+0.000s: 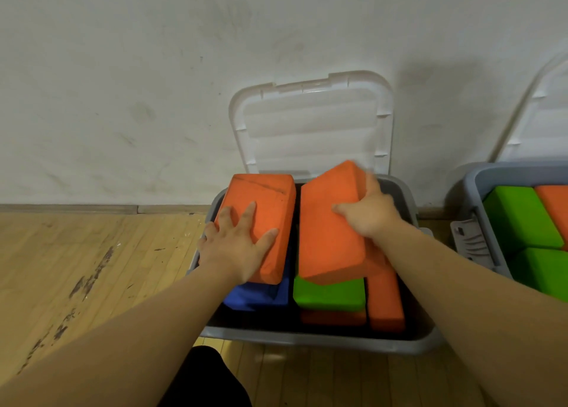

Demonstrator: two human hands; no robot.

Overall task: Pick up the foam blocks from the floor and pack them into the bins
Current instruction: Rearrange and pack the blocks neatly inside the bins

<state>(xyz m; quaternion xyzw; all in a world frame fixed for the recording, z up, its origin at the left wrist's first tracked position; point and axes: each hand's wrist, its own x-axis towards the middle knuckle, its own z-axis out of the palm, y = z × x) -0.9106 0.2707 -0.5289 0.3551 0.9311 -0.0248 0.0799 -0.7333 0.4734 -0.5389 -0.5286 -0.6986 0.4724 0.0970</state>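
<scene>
The grey bin [307, 339] by the wall [123, 68] is nearly full, with the blue block [261, 296] and green block [329, 296] already in. The left hand [236, 246] presses flat, fingers spread, on the first orange block [264, 200] at the bin's left rim. The right hand [372, 209] grips the second orange block [329, 228], tilted over the green. No loose blocks show on the floor [92, 253].

I am in what looks like an exercise studio or activity room: a scuffed wood-plank floor [76, 268] meets a smudged white wall [123, 68] at a wooden baseboard [92, 209]. Against it stand a grey storage bin [307, 340], its translucent lid [310, 129] raised, and a second bin [470, 182], both holding coloured foam blocks [329, 293].
</scene>
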